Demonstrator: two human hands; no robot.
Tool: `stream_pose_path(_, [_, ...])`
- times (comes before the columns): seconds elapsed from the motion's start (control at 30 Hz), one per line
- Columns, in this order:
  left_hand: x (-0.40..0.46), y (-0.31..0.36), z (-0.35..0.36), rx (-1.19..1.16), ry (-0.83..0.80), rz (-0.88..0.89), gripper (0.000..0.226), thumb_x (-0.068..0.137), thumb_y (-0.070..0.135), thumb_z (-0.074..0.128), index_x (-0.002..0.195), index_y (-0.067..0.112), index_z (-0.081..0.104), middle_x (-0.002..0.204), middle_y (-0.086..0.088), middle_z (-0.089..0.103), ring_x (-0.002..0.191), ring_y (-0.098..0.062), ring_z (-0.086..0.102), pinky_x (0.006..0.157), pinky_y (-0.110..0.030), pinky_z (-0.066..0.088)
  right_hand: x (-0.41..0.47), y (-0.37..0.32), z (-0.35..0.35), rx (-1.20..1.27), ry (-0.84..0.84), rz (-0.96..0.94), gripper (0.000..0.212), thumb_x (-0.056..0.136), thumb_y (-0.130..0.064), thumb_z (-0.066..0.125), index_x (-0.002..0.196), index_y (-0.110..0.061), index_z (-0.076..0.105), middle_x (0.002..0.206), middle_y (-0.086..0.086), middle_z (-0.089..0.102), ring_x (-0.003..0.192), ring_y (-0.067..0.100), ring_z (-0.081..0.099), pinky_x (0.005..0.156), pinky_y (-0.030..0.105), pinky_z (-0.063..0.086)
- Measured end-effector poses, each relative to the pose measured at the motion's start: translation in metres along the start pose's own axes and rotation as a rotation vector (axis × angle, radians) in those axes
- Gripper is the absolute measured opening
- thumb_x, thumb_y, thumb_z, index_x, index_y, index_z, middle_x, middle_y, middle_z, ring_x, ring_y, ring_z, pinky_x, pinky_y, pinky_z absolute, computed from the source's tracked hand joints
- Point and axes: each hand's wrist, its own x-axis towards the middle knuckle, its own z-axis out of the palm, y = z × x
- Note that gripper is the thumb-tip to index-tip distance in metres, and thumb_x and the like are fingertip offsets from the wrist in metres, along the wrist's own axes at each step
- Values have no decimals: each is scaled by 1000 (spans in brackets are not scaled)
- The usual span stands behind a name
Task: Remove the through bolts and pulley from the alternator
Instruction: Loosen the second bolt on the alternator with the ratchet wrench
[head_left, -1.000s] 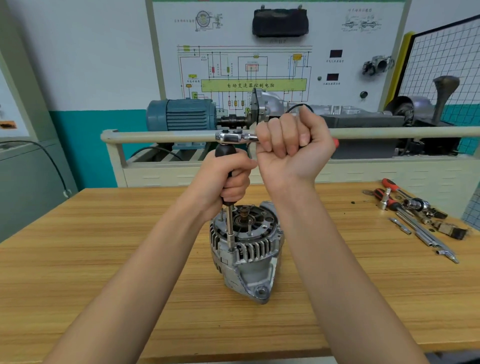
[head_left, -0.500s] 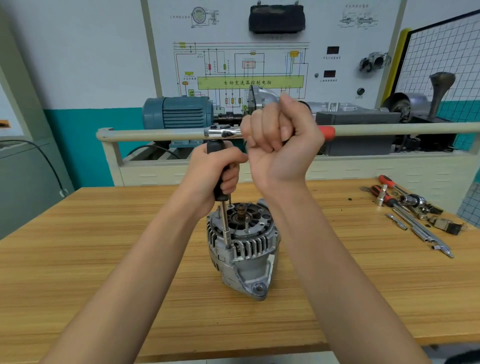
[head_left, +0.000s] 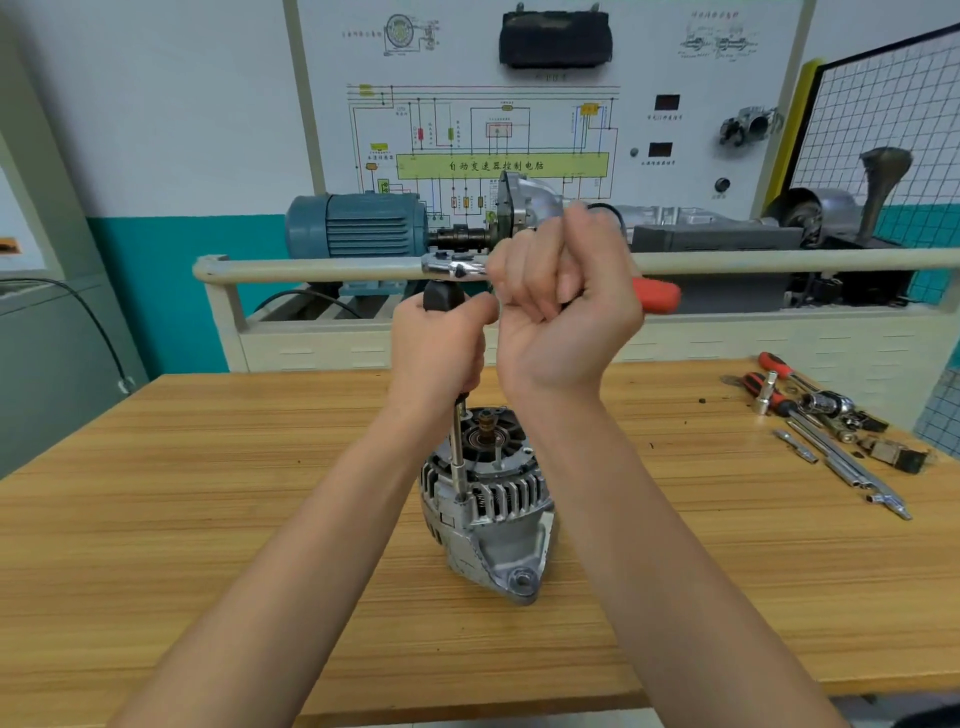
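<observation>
Silver alternator (head_left: 488, 514): one; left hand (head_left: 439, 353), right hand (head_left: 563, 317) grip one ratchet (head_left: 454, 268).

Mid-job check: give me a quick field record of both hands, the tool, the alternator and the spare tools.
left hand: grips the black driver grip upright
right hand: grips the ratchet handle
ratchet head: on top of the driver
extension shaft: runs down to the alternator rim
alternator: stands on the wooden table
spare tools: table's right side

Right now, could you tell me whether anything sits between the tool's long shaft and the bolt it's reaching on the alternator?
Nothing visible does: the shaft runs straight down from the left hand to the alternator rim, beside the bare centre spindle.
</observation>
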Motion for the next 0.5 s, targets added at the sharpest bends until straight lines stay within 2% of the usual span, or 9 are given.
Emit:
stream_pose_path(0.1, [-1,-1,6,68,109,78,44,83,-6,56,52,17,34,38,11,32,36,-4,26,37,-16,22,-14,8,9,-237,-43,-211,39,77,-3,54,48,-24,40,46,-8,34,43,9,26,51,28,22])
stream_pose_path(0.17, [-1,-1,4,60,93,69,43,83,-5,54,53,18,34,38,12,32,36,-3,25,37,-15,22,-15,9,9,-245,-51,-218,38,77,-3,54,48,-24,39,46,-8,34,43,9,25,51,28,22])
stream_pose_path(0.3, [1,4,-10,-61,-167,-45,36,75,2,58,53,18,35,40,6,27,34,-8,21,36,-16,20,5,-2,-1,33,-67,62,49,83,-3,42,37,-20,36,34,-6,28,34,9,20,46,24,22])
stream_pose_path(0.4, [6,7,-22,-105,-402,-105,31,71,9,58,48,19,40,39,5,28,33,-10,23,38,-19,20,20,-7,-14,305,40,324,49,82,-10,41,34,-18,34,31,-5,24,37,12,9,40,22,21])
stream_pose_path(0.5, [8,6,-24,-174,-641,-189,28,68,14,61,48,19,43,38,7,29,31,-8,25,36,-17,20,28,-7,-23,526,126,455,48,81,-13,41,34,-15,33,30,-3,24,38,11,6,37,23,20])
